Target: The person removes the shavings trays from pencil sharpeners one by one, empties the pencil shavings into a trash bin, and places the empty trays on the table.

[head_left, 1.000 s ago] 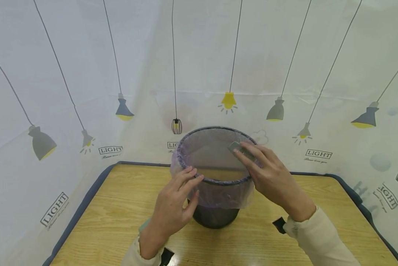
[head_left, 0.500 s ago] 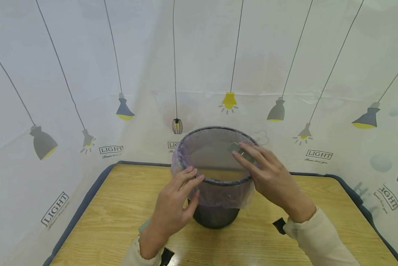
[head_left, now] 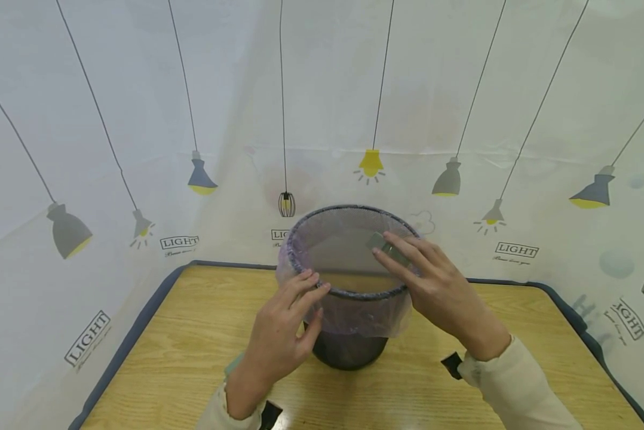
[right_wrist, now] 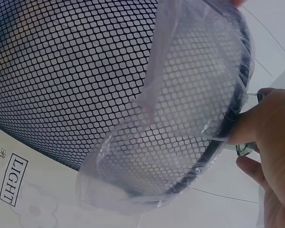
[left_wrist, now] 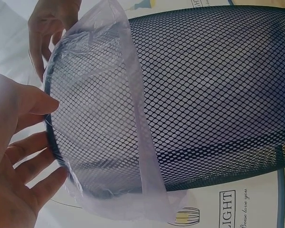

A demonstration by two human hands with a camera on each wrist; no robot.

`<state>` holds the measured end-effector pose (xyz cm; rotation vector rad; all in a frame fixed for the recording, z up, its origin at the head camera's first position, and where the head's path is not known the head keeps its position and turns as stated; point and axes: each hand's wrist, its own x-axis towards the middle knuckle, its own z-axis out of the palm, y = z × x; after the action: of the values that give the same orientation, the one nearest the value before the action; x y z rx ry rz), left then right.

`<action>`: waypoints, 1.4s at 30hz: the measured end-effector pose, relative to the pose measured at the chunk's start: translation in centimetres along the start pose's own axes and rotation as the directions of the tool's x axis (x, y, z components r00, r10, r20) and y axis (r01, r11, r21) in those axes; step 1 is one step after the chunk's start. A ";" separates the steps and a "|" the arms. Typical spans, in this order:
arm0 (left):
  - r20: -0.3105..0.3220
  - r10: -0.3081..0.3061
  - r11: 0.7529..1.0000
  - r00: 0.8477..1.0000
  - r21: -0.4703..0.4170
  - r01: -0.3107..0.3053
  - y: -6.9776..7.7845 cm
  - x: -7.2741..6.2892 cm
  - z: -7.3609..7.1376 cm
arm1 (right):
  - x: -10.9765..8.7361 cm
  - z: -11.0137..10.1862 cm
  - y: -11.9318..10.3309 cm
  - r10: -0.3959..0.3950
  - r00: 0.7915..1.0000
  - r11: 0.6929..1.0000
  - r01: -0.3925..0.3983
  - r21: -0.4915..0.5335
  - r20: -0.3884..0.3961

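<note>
A black mesh wastebasket (head_left: pixel 349 351) stands upright on the table, a thin purple see-through bag (left_wrist: pixel 95 71) folded over its rim. My left hand (head_left: pixel 283 325) rests its fingertips at the near left of the rim, fingers loosely bent; the left wrist view shows the thumb and fingers apart at the rim. At the right side, my right hand (head_left: pixel 435 283) holds a small greenish see-through piece (head_left: pixel 377 242) over the basket's mouth. Fingers cover most of that piece, and its kind cannot be made out. Only its green edge (right_wrist: pixel 246 149) shows in the right wrist view.
The wooden table (head_left: pixel 193 334) has a dark blue edge (head_left: pixel 134 334). Behind it and to both sides hangs a pale sheet (head_left: pixel 333 89) printed with lamps and lettering. Black tabs (head_left: pixel 452 364) stick out by both cuffs.
The greenish piece and the right fingertips have shifted slightly left and down over the basket's mouth. The left hand and the basket stay in place.
</note>
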<state>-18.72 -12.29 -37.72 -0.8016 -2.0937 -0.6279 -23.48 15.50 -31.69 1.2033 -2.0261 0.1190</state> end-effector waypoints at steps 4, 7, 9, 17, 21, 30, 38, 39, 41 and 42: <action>-0.007 0.006 1.000 1.000 0.000 -0.006 0.1 0.0 0.1 | -0.1 -0.1 0.0 0.006 1.000 1.000 -0.006 -0.020 0.001; -0.012 0.005 1.000 1.000 0.000 -0.005 0.1 0.0 0.2 | -0.1 -0.1 0.0 0.009 1.000 1.000 -0.010 -0.024 -0.017; -0.021 0.004 1.000 1.000 0.002 -0.004 0.1 0.0 0.2 | -0.1 -0.1 0.1 0.011 0.999 1.000 -0.011 -0.017 -0.035; -0.033 -0.015 1.000 0.999 0.014 0.015 0.1 -0.2 0.5 | -0.3 0.3 0.5 0.023 0.990 0.999 -0.017 0.044 -0.139; -0.037 -0.016 1.000 0.999 0.017 0.017 0.2 -0.1 0.5 | -0.6 0.3 0.7 0.038 0.986 0.998 -0.031 0.049 -0.160; -0.008 0.008 0.999 1.000 0.040 -0.007 0.3 -0.1 0.4 | -1.2 -0.4 0.5 0.092 0.976 0.996 -0.085 0.041 -0.195; -0.072 0.102 0.994 0.992 0.047 -0.099 0.2 -0.3 0.6 | -1.9 -0.9 0.5 0.132 0.969 0.990 -0.120 0.068 -0.207; -0.078 0.109 0.993 0.991 0.047 -0.106 0.2 -0.3 0.6 | -2.0 -1.0 0.5 0.139 0.970 0.989 -0.128 0.067 -0.201; -0.082 0.114 0.993 0.990 0.047 -0.111 0.2 -0.3 0.6 | -2.2 -1.1 0.5 0.154 0.969 0.987 -0.144 0.064 -0.193; -0.083 0.115 0.993 0.990 0.048 -0.111 0.2 -0.4 0.6 | -2.3 -1.1 0.5 0.161 0.968 0.986 -0.150 0.068 -0.194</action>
<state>-18.74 -11.89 -38.34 -0.8476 -1.9627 -0.5443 -22.60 17.90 -32.30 1.0195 -1.9481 0.3578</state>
